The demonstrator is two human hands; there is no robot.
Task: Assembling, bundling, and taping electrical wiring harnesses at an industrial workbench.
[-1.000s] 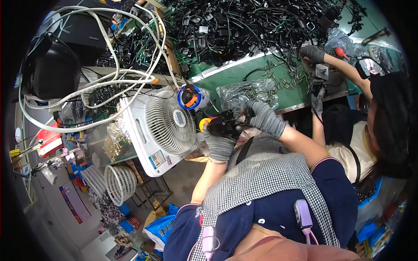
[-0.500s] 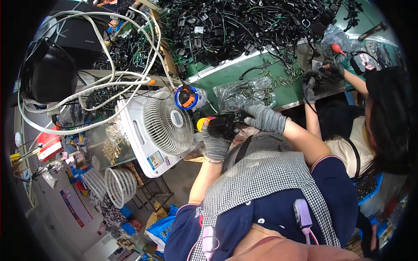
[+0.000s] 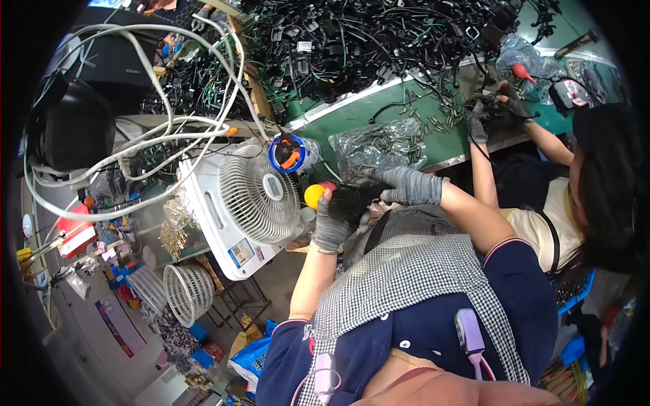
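Observation:
My left hand, in a grey knitted glove, is closed around a black tool with a yellow round end and a red band; its exact kind does not show. My right hand, in the same kind of glove, comes in from the right with its fingers bent at the tool's right end. What those fingers pinch is dark and partly hidden. Just beyond my hands, a clear plastic bag of small metal pins lies at the edge of the green table.
A white fan stands left of my hands, with a blue-rimmed roll beside it and looped white cables above. Black cable parts are heaped at the back. A co-worker's gloved hands handle a black cable at right.
My left hand and the tool have shifted slightly, and my right fingers have moved in closer over the tool's right end. The co-worker's hands have also changed position.

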